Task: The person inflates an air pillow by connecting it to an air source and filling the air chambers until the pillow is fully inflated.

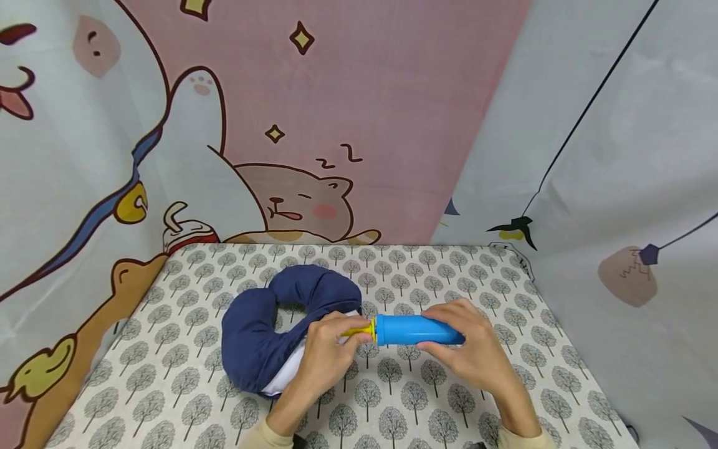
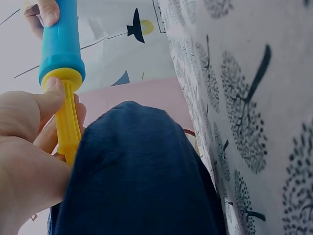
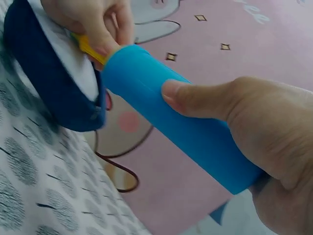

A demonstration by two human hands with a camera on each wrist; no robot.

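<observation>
A blue hand pump (image 1: pixel 406 329) with a yellow end lies level over the table, just right of a navy U-shaped neck pillow (image 1: pixel 247 340). The right hand (image 1: pixel 473 346) grips its blue barrel, thumb along the near side. With thumb and fingers, the left hand (image 1: pixel 325 352) pinches the ribbed yellow part (image 2: pixel 68 117) beside the pillow's right end. White material (image 1: pixel 287 369) shows at the pillow's near-right side, partly behind the left hand. In the left wrist view the pillow hides the yellow part's tip; whether it enters the pillow I cannot tell.
Beneath everything is a table covered in a tree-print cloth (image 1: pixel 392 399). Cartoon-printed curtains (image 1: pixel 404 112) hang behind it and along both sides.
</observation>
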